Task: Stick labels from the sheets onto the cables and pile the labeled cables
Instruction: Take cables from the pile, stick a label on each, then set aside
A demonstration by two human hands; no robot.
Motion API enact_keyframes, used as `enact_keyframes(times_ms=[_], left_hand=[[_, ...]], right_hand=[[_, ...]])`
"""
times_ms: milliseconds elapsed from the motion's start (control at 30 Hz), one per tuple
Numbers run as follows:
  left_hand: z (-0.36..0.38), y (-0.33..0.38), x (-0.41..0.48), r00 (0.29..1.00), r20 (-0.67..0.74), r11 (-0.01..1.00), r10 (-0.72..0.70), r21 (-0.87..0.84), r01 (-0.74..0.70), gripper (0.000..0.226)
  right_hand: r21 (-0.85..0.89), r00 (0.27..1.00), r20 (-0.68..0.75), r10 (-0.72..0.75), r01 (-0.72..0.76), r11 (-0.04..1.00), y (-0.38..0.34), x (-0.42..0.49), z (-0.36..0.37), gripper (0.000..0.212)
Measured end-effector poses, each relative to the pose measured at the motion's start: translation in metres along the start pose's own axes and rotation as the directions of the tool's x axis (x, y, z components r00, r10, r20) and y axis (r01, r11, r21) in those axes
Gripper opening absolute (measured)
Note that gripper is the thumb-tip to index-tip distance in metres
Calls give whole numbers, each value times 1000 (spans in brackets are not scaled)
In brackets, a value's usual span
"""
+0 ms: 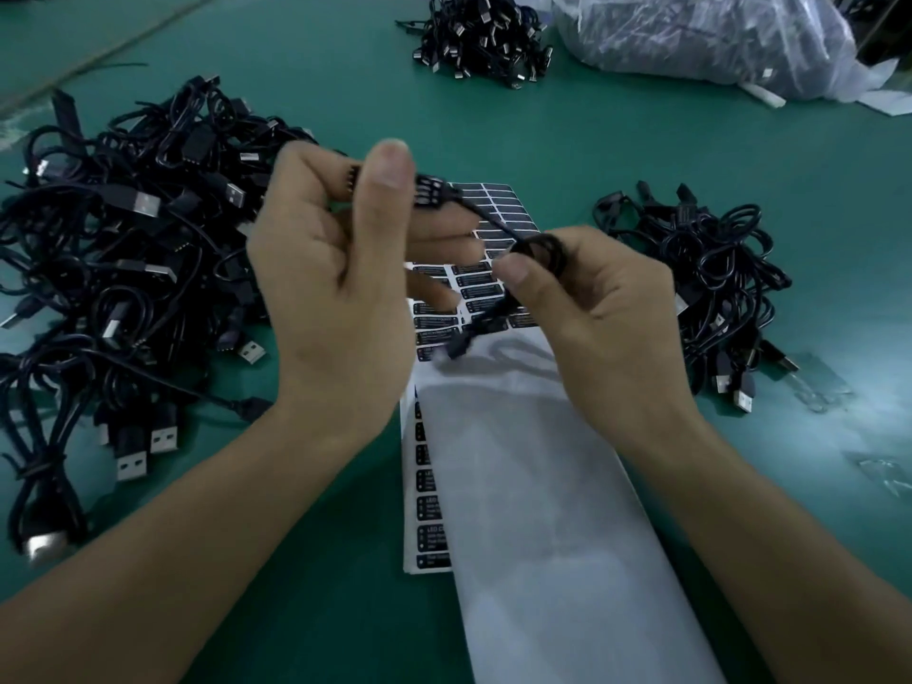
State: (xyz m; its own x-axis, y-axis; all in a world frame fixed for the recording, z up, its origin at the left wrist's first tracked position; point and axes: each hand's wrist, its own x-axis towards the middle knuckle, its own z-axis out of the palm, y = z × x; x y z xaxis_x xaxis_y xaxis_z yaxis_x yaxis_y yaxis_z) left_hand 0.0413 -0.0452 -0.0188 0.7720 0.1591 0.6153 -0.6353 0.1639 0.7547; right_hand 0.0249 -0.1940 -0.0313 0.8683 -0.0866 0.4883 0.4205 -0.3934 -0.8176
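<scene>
A green table (641, 155) fills the frame. The biggest thing on it is a sprawling pile of black USB cables (123, 249) covering the left side, from upper left to lower left. A long white backing sheet (543, 510) runs from the centre down to the bottom edge. In the upper right corner lies a bulging clear plastic bag (705, 37), its contents too blurred to tell.

The left hand (325, 269) is raised at centre left, thumb upright and fingers curled, pinching the connector end of a single black cable (486, 220). The right hand (592, 308), at centre right, has its thumb and curled fingers clamped on the coiled loop of the same cable. The cable runs taut between the two hands, held above the sheets, and a loose end hangs below the right thumb.

A smaller heap of cables (715, 269) sits at the right of the frame, well apart from the left pile, and a tight bundle of cables (481, 37) sits at top centre, just beside the bag.

A label sheet (498, 199) with rows of black labels lies under the hands, partly hidden by them. A second label sheet (427, 491) peeks out from under the left edge of the white backing sheet, showing one column of black labels.
</scene>
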Motion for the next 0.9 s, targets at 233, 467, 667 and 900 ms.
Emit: enact_keyframes(times_ms=[233, 467, 667, 900], left_hand=[[-12, -14, 9, 940, -141, 947, -310, 48, 319, 40], [-19, -22, 7, 979, 90, 756, -186, 649, 84, 20], [-18, -14, 3, 943, 260, 390, -209, 906, -164, 13], [-53, -23, 32, 963, 252, 0, -93, 968, -253, 35]], right_hand=[[-222, 969, -213, -123, 75, 972, -8, 6, -18, 28], [-603, 900, -428, -81, -217, 768, 11, 25, -71, 30], [-742, 901, -429, 56, -387, 547, 16, 23, -73, 44], [-757, 951, -252, -180, -78, 649, 4, 16, -50, 21]])
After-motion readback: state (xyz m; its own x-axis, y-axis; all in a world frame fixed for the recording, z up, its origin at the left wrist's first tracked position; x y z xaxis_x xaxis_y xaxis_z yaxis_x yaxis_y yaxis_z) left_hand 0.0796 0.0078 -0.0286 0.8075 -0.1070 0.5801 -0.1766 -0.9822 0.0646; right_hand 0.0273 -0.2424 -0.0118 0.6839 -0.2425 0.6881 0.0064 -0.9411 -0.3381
